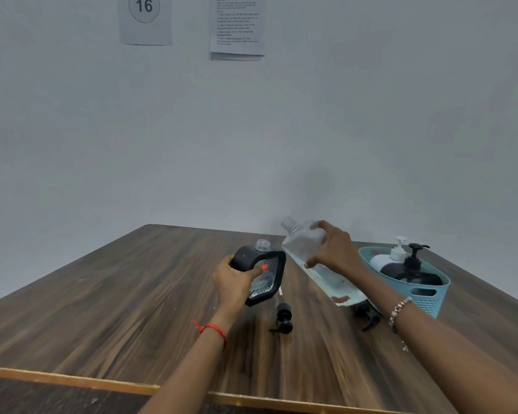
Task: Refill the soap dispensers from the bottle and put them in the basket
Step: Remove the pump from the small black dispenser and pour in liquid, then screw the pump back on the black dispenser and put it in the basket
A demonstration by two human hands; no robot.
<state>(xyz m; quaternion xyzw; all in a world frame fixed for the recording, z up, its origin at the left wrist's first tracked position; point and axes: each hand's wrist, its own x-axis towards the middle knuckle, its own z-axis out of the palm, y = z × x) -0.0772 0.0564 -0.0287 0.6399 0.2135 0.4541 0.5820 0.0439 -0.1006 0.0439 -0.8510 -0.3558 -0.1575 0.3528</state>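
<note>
My left hand grips a black soap dispenser with a clear open neck and no pump, tilted above the table. My right hand holds a large clear refill bottle, tilted with its uncapped neck pointing up and left, close to the dispenser's neck. A black pump head with its tube lies on the table below the dispenser. A teal basket at the right holds a white dispenser and a black dispenser, both with pumps on.
The wooden table runs back to a pale wall, its front edge close to me. Another black cap or pump lies under my right forearm beside the basket. Papers hang on the wall.
</note>
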